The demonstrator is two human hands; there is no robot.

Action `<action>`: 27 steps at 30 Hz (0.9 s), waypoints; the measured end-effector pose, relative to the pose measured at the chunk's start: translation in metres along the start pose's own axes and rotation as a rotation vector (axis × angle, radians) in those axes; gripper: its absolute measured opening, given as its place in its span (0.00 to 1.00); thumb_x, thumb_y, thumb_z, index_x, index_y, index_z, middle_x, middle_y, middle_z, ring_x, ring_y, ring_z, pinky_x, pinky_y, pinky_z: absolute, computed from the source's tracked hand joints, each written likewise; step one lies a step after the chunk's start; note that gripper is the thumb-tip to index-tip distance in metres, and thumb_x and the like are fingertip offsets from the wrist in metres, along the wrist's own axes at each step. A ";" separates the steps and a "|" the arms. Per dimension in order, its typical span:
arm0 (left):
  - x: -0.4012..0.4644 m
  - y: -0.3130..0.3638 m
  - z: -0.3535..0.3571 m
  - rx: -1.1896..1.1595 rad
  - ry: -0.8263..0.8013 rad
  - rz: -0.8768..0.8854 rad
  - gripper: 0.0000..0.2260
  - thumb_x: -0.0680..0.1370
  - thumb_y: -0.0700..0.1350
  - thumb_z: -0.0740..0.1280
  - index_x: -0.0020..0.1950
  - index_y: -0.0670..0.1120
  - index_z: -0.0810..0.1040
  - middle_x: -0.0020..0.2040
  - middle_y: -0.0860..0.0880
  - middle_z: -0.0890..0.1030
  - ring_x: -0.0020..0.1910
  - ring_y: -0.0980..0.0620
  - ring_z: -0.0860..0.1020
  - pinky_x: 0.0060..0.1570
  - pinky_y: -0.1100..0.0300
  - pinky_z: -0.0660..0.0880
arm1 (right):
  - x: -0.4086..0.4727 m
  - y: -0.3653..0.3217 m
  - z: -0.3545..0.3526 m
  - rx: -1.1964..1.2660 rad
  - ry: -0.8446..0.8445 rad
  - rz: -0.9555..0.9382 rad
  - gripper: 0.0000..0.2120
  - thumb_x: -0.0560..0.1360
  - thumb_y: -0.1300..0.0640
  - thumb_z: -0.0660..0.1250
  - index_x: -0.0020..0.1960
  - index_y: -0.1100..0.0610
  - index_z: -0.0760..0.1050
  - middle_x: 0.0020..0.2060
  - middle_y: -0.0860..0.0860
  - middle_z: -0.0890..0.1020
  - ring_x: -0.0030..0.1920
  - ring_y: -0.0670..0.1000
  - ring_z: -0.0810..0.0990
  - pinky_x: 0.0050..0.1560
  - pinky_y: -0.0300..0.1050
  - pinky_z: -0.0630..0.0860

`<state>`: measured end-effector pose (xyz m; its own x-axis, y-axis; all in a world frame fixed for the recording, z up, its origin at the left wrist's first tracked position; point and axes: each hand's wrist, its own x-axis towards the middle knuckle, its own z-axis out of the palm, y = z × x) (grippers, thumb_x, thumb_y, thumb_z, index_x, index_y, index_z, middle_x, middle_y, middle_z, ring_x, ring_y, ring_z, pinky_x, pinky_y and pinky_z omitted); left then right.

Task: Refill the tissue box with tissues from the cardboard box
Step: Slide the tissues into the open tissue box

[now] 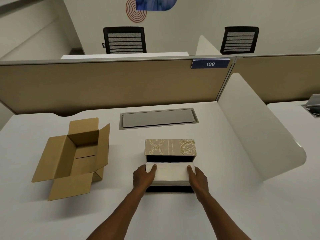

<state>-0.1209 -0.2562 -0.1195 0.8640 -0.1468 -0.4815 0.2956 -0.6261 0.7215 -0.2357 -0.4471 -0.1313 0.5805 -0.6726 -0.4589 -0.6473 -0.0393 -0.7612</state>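
Note:
A white stack of tissues (170, 173) lies over the open tissue box (169, 188), whose black base shows in front of and behind the stack. The box's gold-patterned lid (170, 147) stands upright behind it. My left hand (143, 177) grips the stack's left end and my right hand (199, 177) grips its right end, thumbs on top. The brown cardboard box (76, 156) stands on the left of the desk with its flaps spread; its inside looks bare.
A grey cable hatch (158, 117) is set into the white desk (225, 196) behind the tissue box. A beige partition (103, 84) closes the back and a white curved divider (256, 129) the right. Two black chairs stand beyond.

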 end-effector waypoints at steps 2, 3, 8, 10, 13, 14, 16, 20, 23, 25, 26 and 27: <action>-0.003 0.003 0.005 -0.009 0.064 0.013 0.28 0.78 0.61 0.65 0.71 0.44 0.73 0.67 0.44 0.77 0.65 0.43 0.75 0.64 0.47 0.75 | 0.002 -0.001 -0.002 0.007 0.012 0.013 0.28 0.83 0.40 0.57 0.75 0.58 0.71 0.70 0.56 0.77 0.70 0.58 0.75 0.71 0.59 0.72; -0.006 0.004 0.007 -0.006 0.115 0.034 0.28 0.78 0.60 0.65 0.73 0.44 0.71 0.69 0.44 0.76 0.67 0.43 0.73 0.66 0.47 0.73 | 0.002 -0.001 -0.003 0.008 0.029 0.016 0.28 0.83 0.41 0.57 0.75 0.58 0.71 0.71 0.56 0.77 0.70 0.58 0.75 0.72 0.58 0.72; -0.030 -0.002 0.018 0.149 0.394 0.545 0.18 0.79 0.50 0.66 0.68 0.47 0.73 0.65 0.48 0.75 0.64 0.51 0.74 0.59 0.58 0.77 | -0.010 0.002 0.002 -0.170 0.365 -0.299 0.20 0.81 0.51 0.66 0.70 0.59 0.75 0.64 0.56 0.81 0.65 0.57 0.77 0.65 0.51 0.73; -0.033 -0.008 0.024 0.214 0.337 0.821 0.14 0.79 0.44 0.66 0.65 0.47 0.76 0.62 0.49 0.78 0.62 0.52 0.76 0.63 0.59 0.75 | -0.014 0.007 0.009 -0.314 0.422 -0.588 0.14 0.78 0.56 0.70 0.63 0.57 0.78 0.57 0.53 0.82 0.59 0.54 0.78 0.58 0.46 0.74; -0.024 -0.014 0.032 0.458 0.189 1.013 0.17 0.78 0.38 0.65 0.68 0.42 0.77 0.67 0.45 0.78 0.70 0.46 0.73 0.72 0.53 0.66 | -0.016 0.008 0.022 -0.543 0.282 -0.894 0.14 0.75 0.60 0.72 0.61 0.58 0.82 0.58 0.53 0.84 0.62 0.55 0.81 0.63 0.47 0.76; -0.020 -0.015 0.033 0.511 0.139 1.007 0.19 0.79 0.38 0.63 0.70 0.42 0.76 0.70 0.46 0.76 0.73 0.46 0.70 0.74 0.52 0.63 | -0.015 0.008 0.026 -0.611 0.231 -0.950 0.16 0.75 0.61 0.72 0.62 0.58 0.83 0.61 0.54 0.84 0.65 0.56 0.81 0.65 0.50 0.77; -0.013 -0.017 0.032 0.591 0.071 0.973 0.20 0.81 0.40 0.60 0.74 0.43 0.71 0.75 0.47 0.70 0.77 0.48 0.63 0.77 0.52 0.57 | -0.014 0.007 0.032 -0.707 0.145 -0.987 0.19 0.76 0.61 0.72 0.67 0.58 0.81 0.67 0.54 0.81 0.71 0.58 0.76 0.70 0.56 0.74; -0.007 -0.025 0.029 0.646 0.067 0.932 0.21 0.83 0.46 0.57 0.77 0.45 0.67 0.76 0.48 0.67 0.78 0.49 0.61 0.77 0.51 0.50 | -0.010 0.021 0.032 -0.735 0.067 -0.931 0.23 0.83 0.58 0.60 0.78 0.57 0.68 0.78 0.51 0.68 0.80 0.53 0.62 0.82 0.52 0.54; -0.003 -0.029 0.023 0.658 0.087 0.895 0.23 0.84 0.52 0.52 0.79 0.47 0.62 0.78 0.50 0.64 0.78 0.51 0.60 0.79 0.55 0.49 | -0.009 0.026 0.030 -0.710 0.047 -0.890 0.24 0.86 0.53 0.54 0.81 0.55 0.60 0.80 0.48 0.59 0.81 0.47 0.55 0.81 0.42 0.43; 0.000 -0.032 0.020 0.673 0.071 0.870 0.25 0.84 0.56 0.50 0.80 0.49 0.59 0.79 0.51 0.61 0.79 0.52 0.58 0.79 0.56 0.47 | -0.008 0.025 0.028 -0.706 0.020 -0.875 0.25 0.87 0.51 0.52 0.82 0.54 0.58 0.81 0.47 0.56 0.82 0.45 0.52 0.81 0.41 0.42; 0.002 -0.034 0.018 0.661 0.064 0.830 0.27 0.84 0.58 0.50 0.80 0.49 0.58 0.79 0.50 0.60 0.79 0.51 0.57 0.79 0.56 0.47 | -0.007 0.025 0.027 -0.700 0.010 -0.870 0.25 0.87 0.51 0.52 0.82 0.54 0.57 0.81 0.46 0.56 0.82 0.45 0.51 0.81 0.41 0.42; 0.003 -0.035 0.016 0.643 0.057 0.777 0.28 0.83 0.60 0.50 0.80 0.48 0.58 0.80 0.50 0.60 0.79 0.50 0.57 0.79 0.56 0.48 | -0.007 0.024 0.027 -0.696 0.004 -0.867 0.25 0.87 0.50 0.51 0.82 0.54 0.57 0.81 0.46 0.56 0.82 0.44 0.51 0.81 0.41 0.43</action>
<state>-0.1347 -0.2465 -0.1544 0.7469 -0.6634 0.0449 -0.6189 -0.6689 0.4116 -0.2419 -0.4236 -0.1586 0.9701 -0.2182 0.1063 -0.1593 -0.9028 -0.3995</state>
